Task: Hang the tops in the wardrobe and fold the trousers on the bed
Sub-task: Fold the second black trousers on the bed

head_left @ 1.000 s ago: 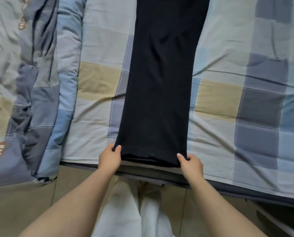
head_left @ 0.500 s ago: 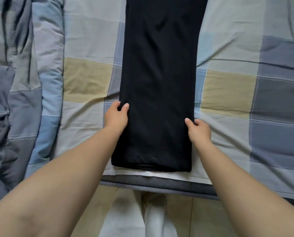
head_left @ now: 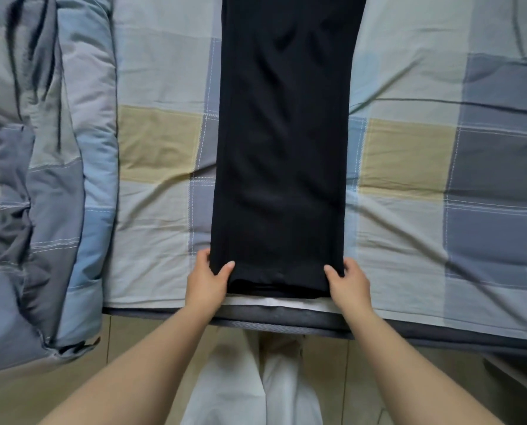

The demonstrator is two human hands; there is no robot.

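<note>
Both hands, left hand (head_left: 207,282) and right hand (head_left: 348,283), pinch the near corners of black trousers (head_left: 282,154) lying lengthwise on the bed (head_left: 409,240); crosswise folding and hanging tops apparently remain.

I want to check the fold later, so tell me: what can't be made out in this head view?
- Far end of the black trousers: cut off by the top edge, so the waistband is unseen.
- Layers at the near hem: too dark to count.
- Fingers of the left hand and right hand: tucked under the cloth.
- Duvet: cut off at the left edge.
- Wardrobe and tops: outside the view.
</note>
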